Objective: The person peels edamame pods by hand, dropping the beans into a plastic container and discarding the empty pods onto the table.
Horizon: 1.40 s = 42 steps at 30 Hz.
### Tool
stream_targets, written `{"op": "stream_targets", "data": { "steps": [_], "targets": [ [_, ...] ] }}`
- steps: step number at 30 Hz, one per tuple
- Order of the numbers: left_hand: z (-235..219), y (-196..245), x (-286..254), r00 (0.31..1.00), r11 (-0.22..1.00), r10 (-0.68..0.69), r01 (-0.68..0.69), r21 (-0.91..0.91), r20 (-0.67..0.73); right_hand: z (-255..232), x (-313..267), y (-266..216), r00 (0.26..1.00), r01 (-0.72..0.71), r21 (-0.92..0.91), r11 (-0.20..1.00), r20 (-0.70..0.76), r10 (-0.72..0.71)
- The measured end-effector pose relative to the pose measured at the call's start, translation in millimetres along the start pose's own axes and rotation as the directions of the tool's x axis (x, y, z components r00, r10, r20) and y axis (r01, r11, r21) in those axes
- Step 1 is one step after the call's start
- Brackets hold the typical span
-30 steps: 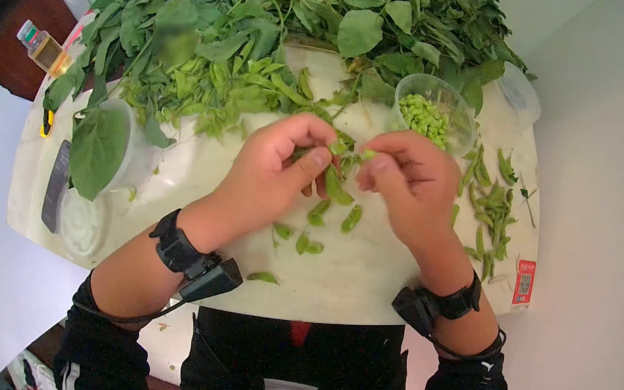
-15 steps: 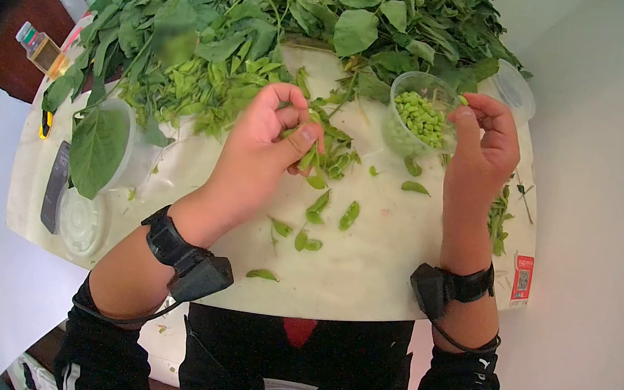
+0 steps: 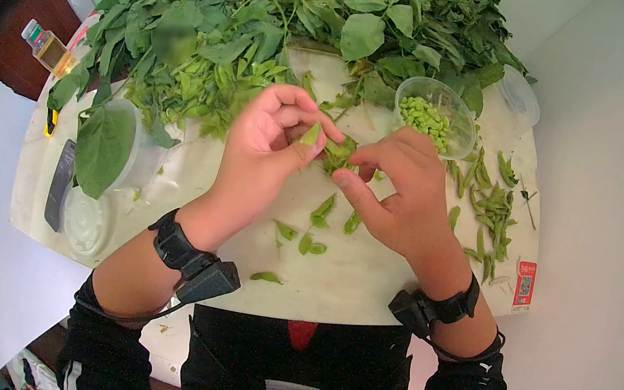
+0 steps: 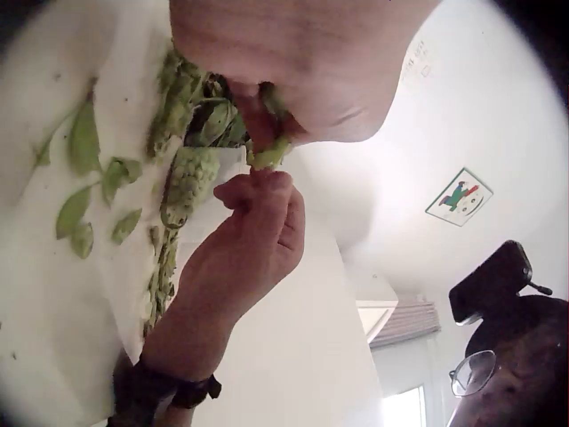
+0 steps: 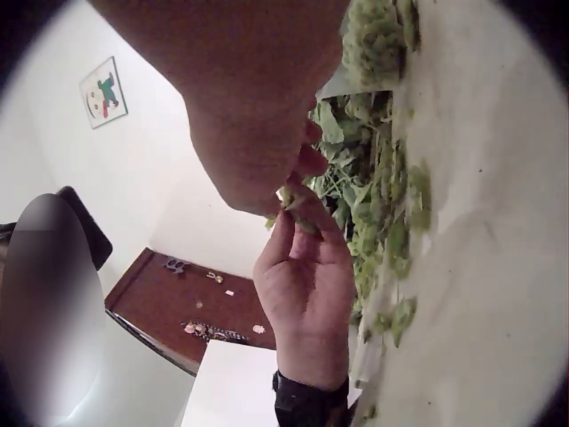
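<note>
My left hand (image 3: 264, 134) pinches a green soybean pod (image 3: 311, 134) between thumb and fingers, above the table. My right hand (image 3: 405, 198) is beside it, thumb and forefinger bent and a little apart, with nothing seen between them in the head view. In the left wrist view the right fingertips (image 4: 277, 181) overlap the lower end of the held pod (image 4: 268, 157). The right wrist view shows the left hand (image 5: 307, 285) holding the pod, the right fingertips right at it. Behind the right hand stands a clear tub (image 3: 464, 137) of shelled green beans (image 3: 424, 119).
A heap of leafy bean plants (image 3: 362, 35) covers the back of the table (image 3: 362, 293). Loose pods (image 3: 492, 215) lie at the right, several more (image 3: 312, 244) in front. At the left are a container (image 3: 140, 156), white lid (image 3: 83, 220), phone (image 3: 58, 187) and bottle (image 3: 49, 51).
My right hand went from the left hand to the tub's rim with a bean at its fingertips, then came back beside the left hand. The left hand kept hold of a pod.
</note>
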<state>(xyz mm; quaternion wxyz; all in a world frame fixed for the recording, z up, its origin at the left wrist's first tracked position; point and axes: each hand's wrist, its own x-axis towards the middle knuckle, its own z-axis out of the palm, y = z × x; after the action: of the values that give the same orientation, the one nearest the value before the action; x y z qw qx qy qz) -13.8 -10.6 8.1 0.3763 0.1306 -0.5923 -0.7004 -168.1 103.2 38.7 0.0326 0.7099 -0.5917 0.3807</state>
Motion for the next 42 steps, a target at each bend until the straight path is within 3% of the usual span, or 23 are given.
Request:
{"op": "stream_targets", "data": {
  "steps": [4, 6, 9, 15, 18, 21, 22, 23, 24, 25, 27, 29, 30, 35, 37, 38, 39, 40, 41, 42],
  "targets": [
    [1, -3, -1, 0.998, 0.999, 0.05, -0.05, -0.003, 0.048, 3, -2, 2, 0.998, -0.057, 0.027, 0.998, -0.03, 0.058],
    [3, 1, -2, 0.999, 0.997, -0.041, 0.043, -0.061, 0.032, 4, -2, 0, 0.994, -0.093, 0.05, 0.994, -0.057, 0.095],
    [2, 0, -1, 0.996, 0.999, -0.043, 0.045, -0.022, 0.074, 4, 1, 2, 0.991, -0.07, 0.087, 0.994, -0.109, 0.079],
    [8, -2, -4, 0.99, 0.998, -0.014, 0.022, -0.052, 0.142, 4, 0, 4, 0.999, -0.016, 0.061, 0.998, -0.032, 0.018],
    [7, -4, -2, 0.988, 0.999, 0.044, -0.046, 0.013, 0.147, 6, -1, 4, 0.996, -0.071, 0.109, 0.991, -0.04, 0.076],
    [5, 4, -4, 0.997, 0.999, -0.015, 0.011, 0.053, 0.082, 4, -1, 5, 0.997, -0.014, 0.089, 0.996, -0.075, 0.02],
    [2, 3, -3, 0.997, 0.999, -0.017, 0.013, 0.052, 0.078, 2, -2, 1, 0.989, -0.079, 0.136, 0.988, -0.113, 0.095],
    [-5, 0, 1, 0.998, 0.992, 0.05, -0.045, 0.116, -0.036, 1, -4, -1, 0.974, -0.141, 0.188, 0.972, -0.147, 0.17],
    [-11, -2, 5, 0.982, 0.977, 0.125, -0.097, 0.188, -0.145, -1, -7, -1, 0.975, -0.139, 0.192, 0.971, -0.145, 0.168],
    [-17, -3, 9, 0.981, 0.977, 0.128, -0.098, 0.191, -0.148, -3, -10, 1, 0.967, -0.163, 0.234, 0.959, -0.155, 0.202],
    [-28, -4, 18, 0.905, 0.838, 0.386, -0.263, 0.478, -0.179, 0, -11, 3, 0.959, -0.179, 0.276, 0.944, -0.167, 0.231],
    [-29, -2, 18, 0.923, 0.876, 0.33, -0.222, 0.428, -0.196, 5, -11, 7, 0.885, -0.08, 0.377, 0.923, -0.399, 0.24],
    [-29, -2, 17, 0.934, 0.881, 0.298, -0.188, 0.435, -0.199, 2, -8, 12, 0.903, 0.005, 0.326, 0.945, -0.408, 0.136],
    [-26, -5, 15, 0.959, 0.871, 0.264, -0.189, 0.454, -0.108, -18, 0, 13, 0.863, 0.051, 0.305, 0.951, -0.492, 0.111],
    [-20, -4, 13, 0.954, 0.846, 0.268, -0.168, 0.506, -0.132, -22, 1, 19, 0.805, 0.003, 0.416, 0.909, -0.54, 0.245],
    [-18, -1, 12, 0.952, 0.846, 0.28, -0.182, 0.502, -0.125, -27, 3, 20, 0.811, -0.003, 0.418, 0.908, -0.53, 0.247],
    [-17, 1, 10, 0.97, 0.838, 0.184, -0.071, 0.54, -0.157, -37, 4, 18, 0.81, 0.003, 0.405, 0.914, -0.537, 0.236],
    [-15, 3, 8, 0.978, 0.819, 0.085, 0.042, 0.573, -0.192, -50, 2, 14, 0.849, -0.083, 0.52, 0.85, -0.41, 0.333],
    [-16, 3, 8, 0.979, 0.823, 0.092, 0.027, 0.568, -0.18, -64, 1, 9, 0.869, -0.176, 0.613, 0.77, -0.271, 0.415],
    [-18, 2, 8, 0.974, 0.699, 0.208, -0.084, 0.71, -0.089, -75, -3, 0, 0.879, -0.205, 0.564, 0.8, -0.253, 0.403]
  ]
}}
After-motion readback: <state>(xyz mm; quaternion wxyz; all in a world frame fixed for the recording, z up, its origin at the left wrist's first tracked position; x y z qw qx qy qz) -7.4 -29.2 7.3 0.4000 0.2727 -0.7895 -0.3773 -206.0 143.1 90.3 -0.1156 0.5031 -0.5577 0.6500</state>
